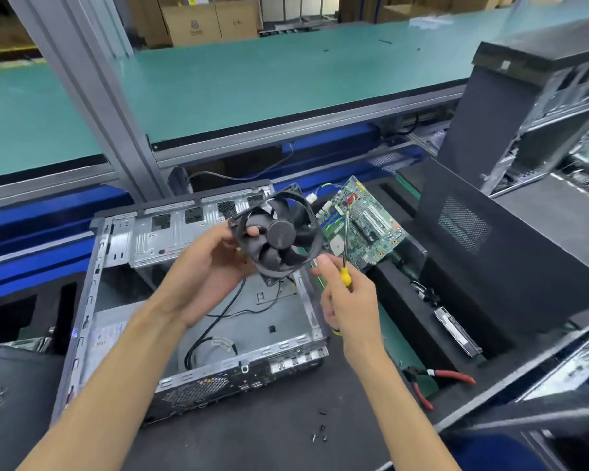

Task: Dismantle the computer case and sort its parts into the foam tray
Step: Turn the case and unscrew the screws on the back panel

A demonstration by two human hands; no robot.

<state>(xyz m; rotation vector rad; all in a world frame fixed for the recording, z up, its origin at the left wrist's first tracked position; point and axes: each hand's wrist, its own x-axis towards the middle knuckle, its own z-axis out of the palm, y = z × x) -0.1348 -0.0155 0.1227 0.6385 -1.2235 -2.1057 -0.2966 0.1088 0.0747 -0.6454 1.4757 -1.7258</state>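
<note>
Left forearm enters from the lower left, palm turned up and inward; the left hand [206,266] grips the black fan [279,234], its fingers [253,230] curled through the frame so one fingertip shows between the blades. The fan is held tilted, raised above the open computer case [123,266], which lies on the dark worktop [269,430] with black cables loose on its floor. Right forearm enters from the lower right; the right hand [349,300] is closed round the yellow handle of a screwdriver [345,246], shaft pointing up, thumb and forefinger touching the fan's lower right corner. Behind the screwdriver a green motherboard [368,222] rests tilted in the black foam tray [405,300]. Further right, red-handled pliers [439,379] lie near the tray's edge. Loose screws [321,431] sit on the worktop between the forearms.
</note>
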